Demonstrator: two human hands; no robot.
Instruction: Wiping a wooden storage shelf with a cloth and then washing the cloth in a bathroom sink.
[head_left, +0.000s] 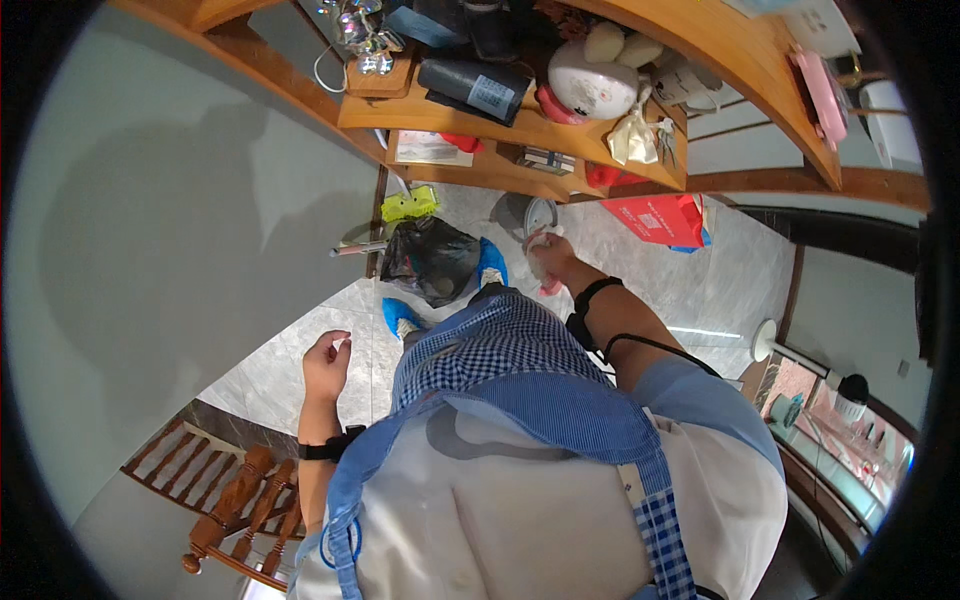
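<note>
My right hand (553, 256) reaches down over the grey tiled floor and grips a crumpled whitish wad (537, 255), perhaps cloth or tissue. A pink piece (550, 286) shows just below that hand; whether it belongs to the wad I cannot tell. Right beyond my fingers stands a grey bin (516, 214) with a light inner surface. My left hand (328, 365) hangs over the floor at the left, thumb and bent fingers slightly apart, holding nothing visible. Between the hands, a filled black plastic bag (429, 262) sits by my feet, which wear blue shoe covers (492, 259).
A curved wooden shelf unit (480, 124) crowded with items overhangs the far floor. Near it are a lime-green mop head (410, 203) and a red paper bag (651, 217). Wooden balusters (238, 499) stand lower left; a cluttered glass-topped table (844, 450) is at right.
</note>
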